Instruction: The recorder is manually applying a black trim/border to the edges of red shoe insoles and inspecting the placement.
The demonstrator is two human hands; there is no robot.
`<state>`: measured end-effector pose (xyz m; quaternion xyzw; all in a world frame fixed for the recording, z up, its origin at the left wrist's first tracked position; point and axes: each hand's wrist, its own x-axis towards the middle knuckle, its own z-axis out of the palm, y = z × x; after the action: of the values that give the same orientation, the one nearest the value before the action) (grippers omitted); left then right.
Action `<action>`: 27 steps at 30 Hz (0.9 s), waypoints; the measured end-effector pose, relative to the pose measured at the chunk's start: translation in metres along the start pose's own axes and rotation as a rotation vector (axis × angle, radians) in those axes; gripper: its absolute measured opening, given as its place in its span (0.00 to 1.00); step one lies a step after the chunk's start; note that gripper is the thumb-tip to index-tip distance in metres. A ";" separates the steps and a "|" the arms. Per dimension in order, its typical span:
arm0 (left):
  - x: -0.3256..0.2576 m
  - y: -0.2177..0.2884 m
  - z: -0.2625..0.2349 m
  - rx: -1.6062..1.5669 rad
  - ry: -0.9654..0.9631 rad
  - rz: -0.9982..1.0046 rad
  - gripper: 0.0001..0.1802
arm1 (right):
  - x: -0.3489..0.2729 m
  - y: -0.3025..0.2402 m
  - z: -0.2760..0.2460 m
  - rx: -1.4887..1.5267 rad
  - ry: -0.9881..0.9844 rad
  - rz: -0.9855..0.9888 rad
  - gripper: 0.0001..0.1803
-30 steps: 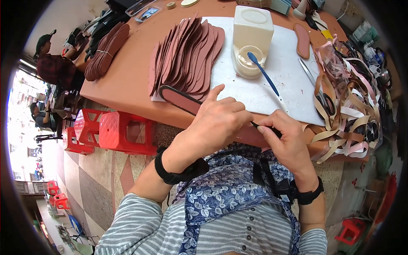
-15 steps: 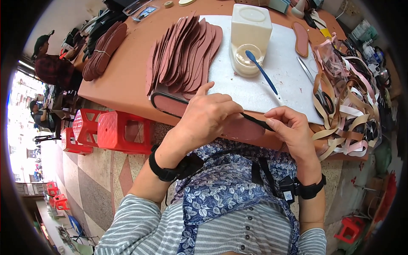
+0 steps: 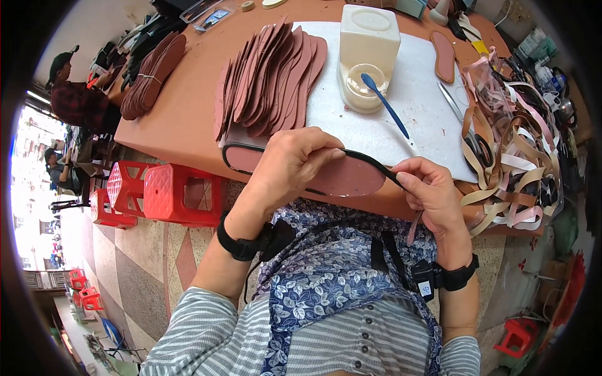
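Note:
A reddish-brown insole [image 3: 352, 175] lies near the table's front edge, a black edging strip [image 3: 375, 162] running along its far rim. My left hand [image 3: 291, 160] is closed over its middle, thumb and fingers pinching the strip against the rim. To the right, my right hand [image 3: 431, 191] pinches the strip's loose end, pulled out past the insole's tip; a thin pinkish strip [image 3: 414, 229] hangs below this hand. The left hand hides part of the insole, whose black-edged left end shows beyond it.
A fanned stack of insoles [image 3: 269, 81] stands behind my left hand. On the white board [image 3: 320, 106] are a cream container [image 3: 369, 41] with an open cup, a blue brush [image 3: 390, 111], a finished-looking insole [image 3: 443, 56] and scissors [image 3: 480, 150]. Ribbon strips [image 3: 517, 169] pile up at right.
My left hand has shifted slightly left, its raised fingers folding down. More of the insole and strip shows between my hands, and the pinkish strip now hangs below my right hand.

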<state>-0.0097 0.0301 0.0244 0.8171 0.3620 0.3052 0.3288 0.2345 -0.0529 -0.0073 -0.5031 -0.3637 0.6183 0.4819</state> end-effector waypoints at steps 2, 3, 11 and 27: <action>0.000 -0.001 0.000 -0.062 -0.003 -0.032 0.07 | -0.001 0.001 0.001 0.040 0.003 0.006 0.09; 0.000 -0.001 0.000 -0.092 -0.004 -0.071 0.07 | -0.001 0.001 0.002 0.039 0.005 0.006 0.09; -0.001 -0.007 0.004 -0.147 0.062 -0.177 0.08 | 0.000 0.015 0.004 0.157 0.009 -0.010 0.08; 0.003 -0.011 0.013 -0.244 0.224 -0.175 0.08 | 0.004 0.030 0.017 0.425 -0.018 0.069 0.06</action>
<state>-0.0030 0.0348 0.0090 0.6976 0.4265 0.4059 0.4084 0.2106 -0.0566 -0.0326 -0.3969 -0.2120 0.7017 0.5524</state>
